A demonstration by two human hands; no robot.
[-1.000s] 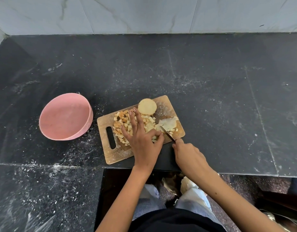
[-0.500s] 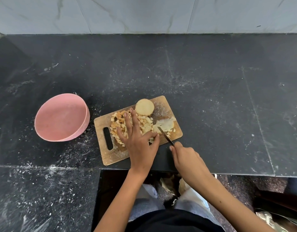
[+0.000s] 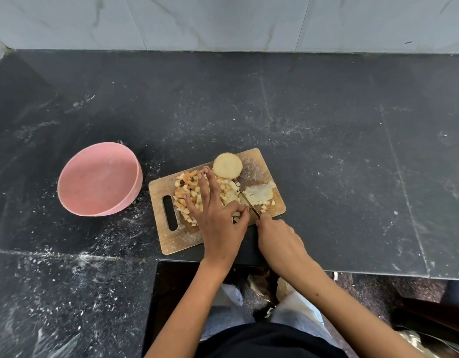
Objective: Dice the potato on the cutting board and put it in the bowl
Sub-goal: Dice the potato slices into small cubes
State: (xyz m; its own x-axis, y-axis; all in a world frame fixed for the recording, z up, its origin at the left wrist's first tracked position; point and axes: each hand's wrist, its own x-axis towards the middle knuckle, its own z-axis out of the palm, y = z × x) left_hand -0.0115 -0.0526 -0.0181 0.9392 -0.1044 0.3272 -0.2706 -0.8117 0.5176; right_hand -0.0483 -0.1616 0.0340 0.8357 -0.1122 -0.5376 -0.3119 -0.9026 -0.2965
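Note:
A wooden cutting board (image 3: 176,240) lies at the counter's front edge. On it are a heap of diced potato (image 3: 188,188), a round potato half (image 3: 227,165) at the far edge, and a sliced potato piece (image 3: 259,193) on the right. My left hand (image 3: 218,215) rests flat on the dice, fingers spread, thumb bent toward the blade. My right hand (image 3: 280,237) grips a knife (image 3: 250,205) whose blade lies between the heap and the sliced piece. The pink bowl (image 3: 99,179), with nothing in it, stands left of the board.
The black stone counter (image 3: 326,151) is dusted with white specks. A pale tiled wall (image 3: 223,21) runs along the back. A lower speckled ledge (image 3: 68,301) lies front left. My knees and some crumpled bags (image 3: 259,288) show below the counter's edge.
The view has shifted slightly. My left hand has stayed on the dice, its thumb curling closer to the blade. The knife has moved a little along the sliced piece.

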